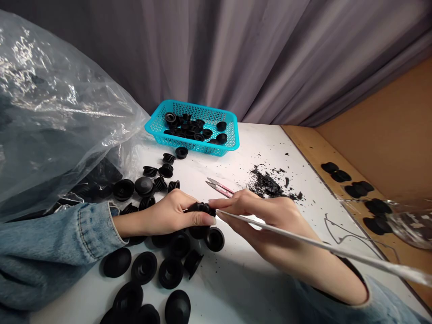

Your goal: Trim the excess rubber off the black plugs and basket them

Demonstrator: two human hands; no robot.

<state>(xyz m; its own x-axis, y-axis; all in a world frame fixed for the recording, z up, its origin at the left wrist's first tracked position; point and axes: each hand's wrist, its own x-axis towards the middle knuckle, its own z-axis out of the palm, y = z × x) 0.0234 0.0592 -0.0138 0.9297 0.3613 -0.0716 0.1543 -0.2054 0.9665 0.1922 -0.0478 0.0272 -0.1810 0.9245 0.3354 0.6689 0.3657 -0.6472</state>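
Note:
My left hand (178, 212) is closed around a black rubber plug (204, 209), with the thumb across its near side. At the plug's right edge, the thumb and forefinger of my right hand (259, 213) are pinched together on it. Thread snips (219, 186) with reddish handles show just beyond my right fingers, blades pointing to the far left; whether this hand holds them or they lie on the table, I cannot tell. Several loose black plugs (144, 267) lie under and around my left hand, some dome up, some hollow side up.
A blue plastic basket (232, 130) holding ribbed black plugs stands at the back. Black rubber scraps (270, 182) are heaped to the right. A clear plastic bag (67, 108) bulges at left. A pale cord (324, 245) crosses the foreground. More black pieces (378, 207) line the right ledge.

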